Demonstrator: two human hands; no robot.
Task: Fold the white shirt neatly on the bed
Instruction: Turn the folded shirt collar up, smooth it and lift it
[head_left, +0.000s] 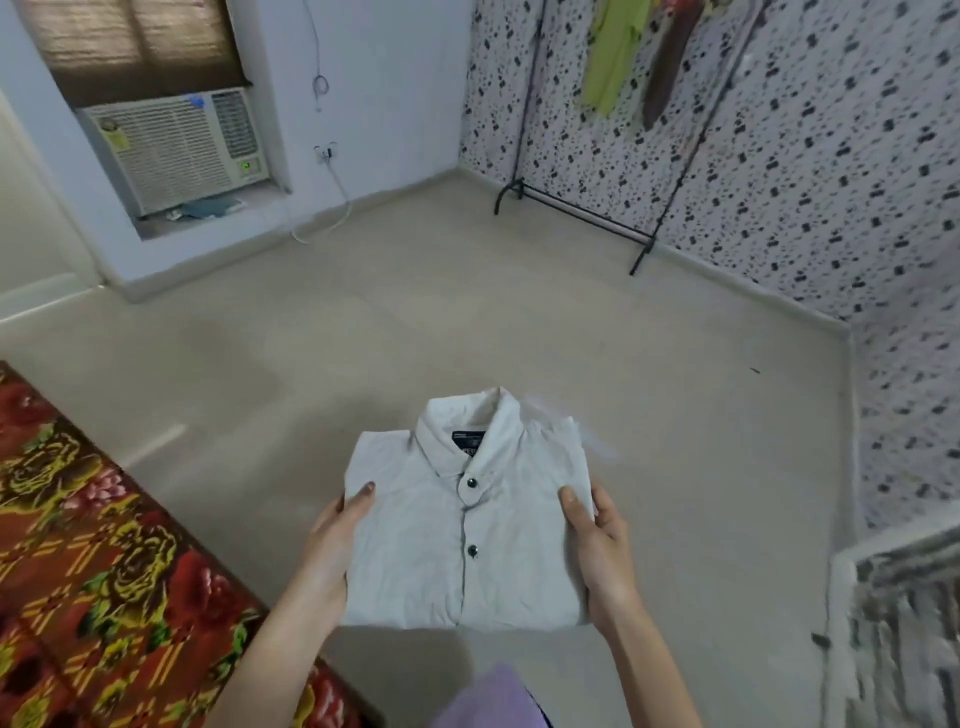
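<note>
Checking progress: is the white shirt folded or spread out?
Folded: the white shirt is a compact rectangle, collar on top, gripped by left hand and right hand.

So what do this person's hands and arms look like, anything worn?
Both forearms are bare to the frame edge, no sleeves. Left hand and right hand show no rings, watch or bracelet. The left thumbnail looks dark, perhaps polish. Below, lilac clothing shows.

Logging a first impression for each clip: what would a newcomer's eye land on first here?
The folded white shirt, buttoned with its collar up, is held at centre between the left hand and right hand over the floor. After that, the bed in its red floral cover stands out at lower left. So does the black clothes rack against the speckled wall at upper right.
</note>
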